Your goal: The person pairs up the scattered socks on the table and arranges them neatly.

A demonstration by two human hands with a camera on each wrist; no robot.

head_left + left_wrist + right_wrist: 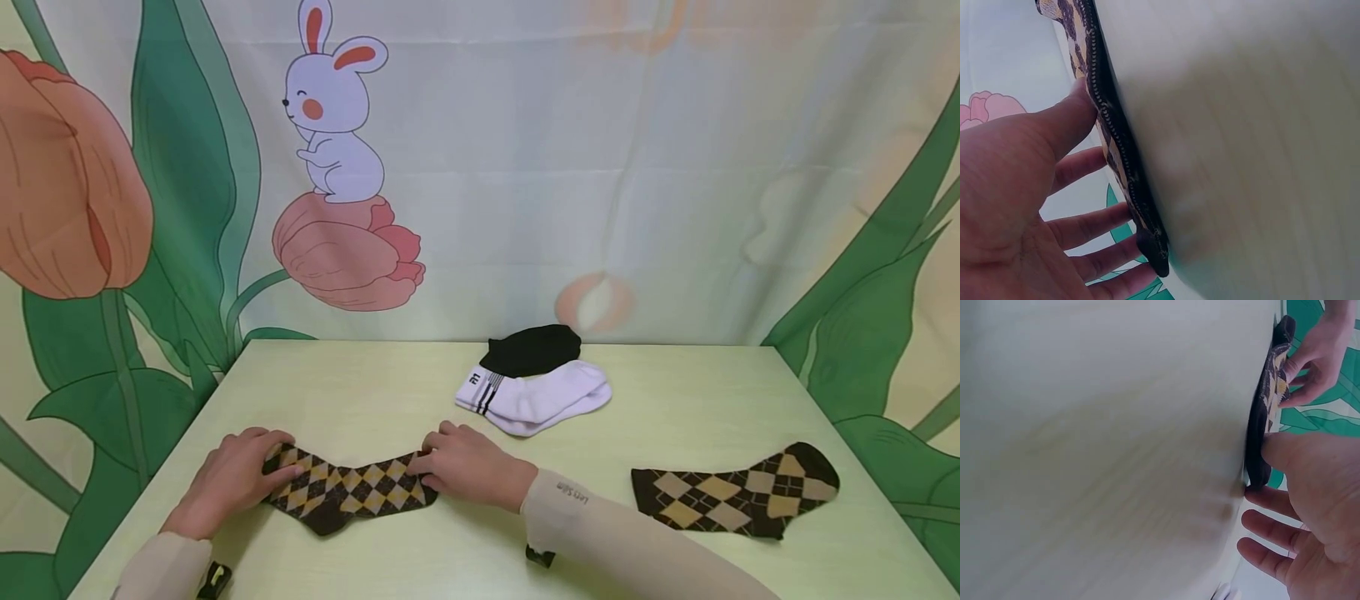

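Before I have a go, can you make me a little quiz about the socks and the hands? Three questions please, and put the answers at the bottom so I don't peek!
1. True or false: the left hand and the right hand are touching the same argyle sock.
2. Fill in the colour: the black sock lies behind the ____ sock with the striped cuff.
3. Pick one: in the head view, where is the other argyle sock?
A) on the far left
B) in the middle
C) on the right

Key:
1. True
2. White
3. C
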